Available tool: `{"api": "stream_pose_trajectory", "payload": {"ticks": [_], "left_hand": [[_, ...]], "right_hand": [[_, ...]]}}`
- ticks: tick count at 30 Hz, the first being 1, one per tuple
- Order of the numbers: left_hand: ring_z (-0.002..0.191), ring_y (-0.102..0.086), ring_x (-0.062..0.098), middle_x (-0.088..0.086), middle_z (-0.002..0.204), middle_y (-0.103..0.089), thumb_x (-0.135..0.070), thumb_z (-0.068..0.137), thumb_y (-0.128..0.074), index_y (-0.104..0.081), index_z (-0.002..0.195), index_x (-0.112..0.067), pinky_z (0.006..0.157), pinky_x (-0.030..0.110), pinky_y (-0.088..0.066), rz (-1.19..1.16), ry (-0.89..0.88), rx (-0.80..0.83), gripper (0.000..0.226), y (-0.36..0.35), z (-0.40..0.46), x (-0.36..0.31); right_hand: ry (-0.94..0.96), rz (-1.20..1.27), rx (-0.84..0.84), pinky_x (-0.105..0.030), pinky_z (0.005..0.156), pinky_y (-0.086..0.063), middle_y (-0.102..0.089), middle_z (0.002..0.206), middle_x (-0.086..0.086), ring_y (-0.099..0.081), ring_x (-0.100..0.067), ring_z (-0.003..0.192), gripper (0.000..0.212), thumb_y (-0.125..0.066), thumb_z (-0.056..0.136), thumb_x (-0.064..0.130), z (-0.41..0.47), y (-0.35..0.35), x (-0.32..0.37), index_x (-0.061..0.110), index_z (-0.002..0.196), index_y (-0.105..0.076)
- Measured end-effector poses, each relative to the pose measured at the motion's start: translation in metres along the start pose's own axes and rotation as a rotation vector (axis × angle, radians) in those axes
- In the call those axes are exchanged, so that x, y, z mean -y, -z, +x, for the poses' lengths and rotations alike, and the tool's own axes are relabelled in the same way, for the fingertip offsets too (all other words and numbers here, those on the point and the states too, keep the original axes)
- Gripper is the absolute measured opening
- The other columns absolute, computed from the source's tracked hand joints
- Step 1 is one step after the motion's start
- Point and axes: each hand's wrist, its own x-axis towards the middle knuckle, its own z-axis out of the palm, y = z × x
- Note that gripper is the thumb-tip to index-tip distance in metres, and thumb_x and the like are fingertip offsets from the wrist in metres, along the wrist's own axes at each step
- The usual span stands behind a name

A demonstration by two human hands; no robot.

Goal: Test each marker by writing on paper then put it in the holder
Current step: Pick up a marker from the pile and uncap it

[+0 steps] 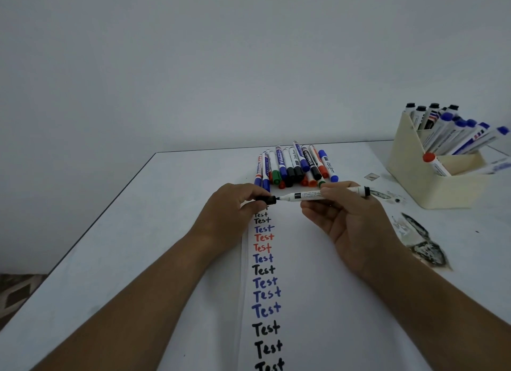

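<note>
My right hand (351, 218) grips a white marker (309, 196) with a black tip, held level above the paper (304, 287). Just left of the tip, my left hand (232, 207) pinches its black cap (266, 199), a hair apart from the tip. The paper carries a column of "Test" words in black, blue and red. A pile of capped markers (293, 166) lies beyond my hands. At the right stands the beige holder (409, 171) with several markers in it.
Dark ink smudges (423, 243) mark the white table (110, 246) right of the paper. A small scrap (371, 176) lies near the holder. The table's left edge runs diagonally, with floor (16, 293) below it. A plain wall is behind.
</note>
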Motion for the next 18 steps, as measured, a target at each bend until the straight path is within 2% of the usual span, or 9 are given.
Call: {"api": "stream_pose_trajectory", "payload": {"ticks": [4, 6, 11, 18], "left_hand": [[0.09, -0.053, -0.016, -0.025, 0.097, -0.059, -0.025, 0.1, -0.057, -0.069, 0.116, -0.032, 0.073, -0.001, -0.037, 0.0, 0.023, 0.016, 0.021, 0.0, 0.0, -0.002], [0.093, -0.052, -0.017, -0.027, 0.095, -0.059, -0.024, 0.1, -0.057, -0.07, 0.115, -0.033, 0.074, 0.0, -0.037, -0.018, 0.014, 0.021, 0.022, 0.0, -0.001, -0.003], [0.1, -0.052, -0.008, -0.026, 0.092, -0.06, -0.019, 0.1, -0.058, -0.071, 0.115, -0.032, 0.072, 0.001, -0.036, -0.02, -0.015, 0.04, 0.024, -0.001, -0.004, -0.008], [0.087, -0.057, 0.001, -0.016, 0.091, -0.062, -0.012, 0.1, -0.054, -0.067, 0.104, -0.029, 0.071, 0.002, -0.037, -0.023, 0.01, 0.032, 0.021, -0.001, -0.002, -0.013]], "right_hand": [[-0.009, -0.031, 0.009, -0.042, 0.073, -0.064, -0.072, 0.085, -0.022, -0.075, -0.033, 0.077, 0.011, -0.059, 0.095, -0.002, 0.001, 0.001, -0.002, 0.006, 0.089, -0.064], [-0.011, -0.056, 0.02, -0.042, 0.073, -0.064, -0.072, 0.086, -0.023, -0.075, -0.034, 0.08, 0.01, -0.059, 0.094, -0.003, 0.001, 0.001, -0.002, 0.005, 0.091, -0.064], [-0.019, -0.179, 0.042, -0.041, 0.076, -0.064, -0.073, 0.095, -0.027, -0.075, -0.038, 0.089, 0.007, -0.061, 0.094, -0.001, 0.0, 0.0, -0.004, 0.004, 0.095, -0.066], [0.011, -0.222, 0.074, -0.04, 0.074, -0.064, -0.073, 0.099, -0.027, -0.074, -0.04, 0.092, 0.008, -0.064, 0.093, 0.001, -0.001, 0.0, -0.005, 0.002, 0.101, -0.064]]}}
